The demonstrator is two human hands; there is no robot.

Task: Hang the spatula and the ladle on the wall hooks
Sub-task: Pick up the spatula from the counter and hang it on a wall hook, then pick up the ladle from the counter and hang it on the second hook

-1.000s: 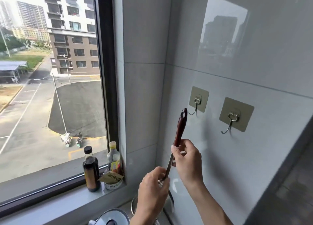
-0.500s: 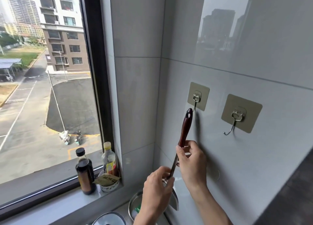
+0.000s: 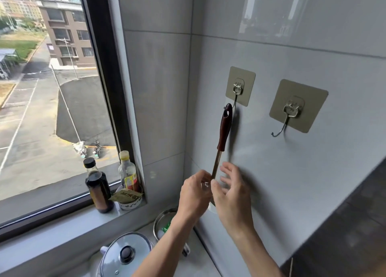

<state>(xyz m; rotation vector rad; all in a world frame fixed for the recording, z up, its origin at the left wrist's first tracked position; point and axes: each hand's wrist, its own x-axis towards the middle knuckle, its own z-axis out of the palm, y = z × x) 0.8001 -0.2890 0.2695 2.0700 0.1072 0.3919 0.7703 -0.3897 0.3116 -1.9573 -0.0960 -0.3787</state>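
Wall (image 3: 282, 172): grey glossy tile, right half of frame; meets a second tiled face at a corner, centre.
Window (image 3: 52, 88): left half, dark frame; street and buildings outside.
Sill (image 3: 62, 226): lower left; dark bottle (image 3: 97, 186), yellow-capped bottle (image 3: 127, 171), small tub.
Counter: bottom centre; glass pot lid (image 3: 125, 253), steel bowl (image 3: 165, 224).
Hooks: left hook (image 3: 238, 88) and right hook (image 3: 292, 109), centre right, on adhesive pads; right one bare.
Utensil (image 3: 224, 128): near upright; handle hole at left hook tip; head hidden, spatula or ladle unclear.
Left hand (image 3: 195, 195): pinched on metal shaft, below handle.
Right hand (image 3: 232, 193): fingers spread, just right of shaft, not gripping.
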